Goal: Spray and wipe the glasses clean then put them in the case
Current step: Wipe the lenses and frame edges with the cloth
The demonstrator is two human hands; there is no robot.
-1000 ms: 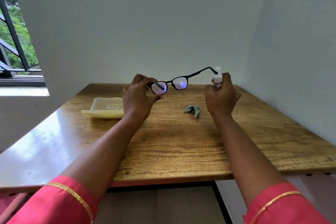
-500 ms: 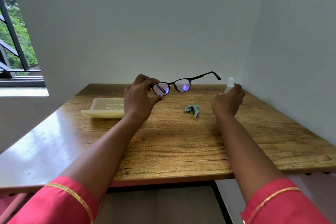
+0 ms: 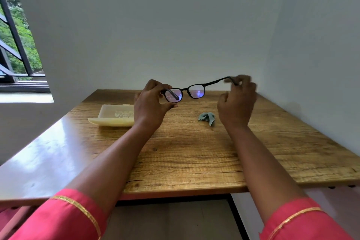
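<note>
Right hand [image 3: 236, 101] now pinches glasses [image 3: 191, 91]; wooden table [image 3: 194, 154] beneath

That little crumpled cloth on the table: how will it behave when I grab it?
The cloth lies bunched in soft folds, so it is probably floppy and light. It will likely drape from a pinch, and on the glossy table a push may slide it.

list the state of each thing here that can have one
glasses: unfolded, held off the table, droplets on the lenses
left hand: pinches the glasses' left end
right hand: fingers at the right temple tip, blurred
case: lying open on the table
cloth: crumpled, lying loose
</note>
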